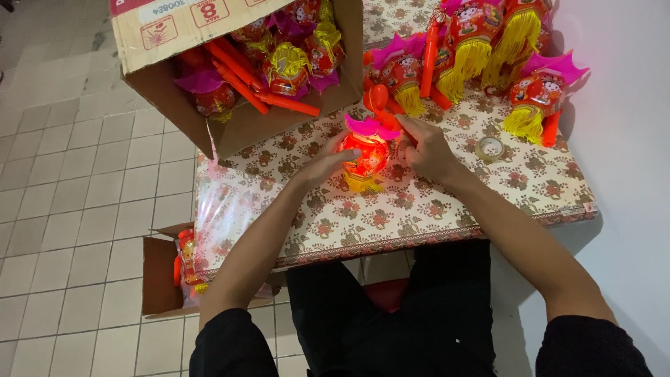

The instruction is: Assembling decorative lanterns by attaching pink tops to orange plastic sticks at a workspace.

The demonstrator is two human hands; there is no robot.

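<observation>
Pale square floor tiles run along the left of the view, and a white wall closes the right side. Between them stands a table covered with a cream cloth printed with brown flowers.

At the middle of the table sits a small red toy lantern, lit from inside and glowing orange, with a pink paper top and a yellow fringe at its base. The left hand cups the lantern's left side, its fingers spread and lying against the glowing body. The right hand rests just beside the lantern on its right, fingers curled toward the pink top; whether they pinch anything there cannot be told.

An open cardboard box lies tipped on the far left part of the table, holding more red lanterns and orange plastic handle sticks. Along the far edge a row of finished lanterns with yellow tassels and pink tops lies against the wall. A roll of clear tape sits near the right hand. On the floor at the table's left a second, smaller cardboard box holds a few lanterns. A clear plastic bag drapes over the table's left edge.
</observation>
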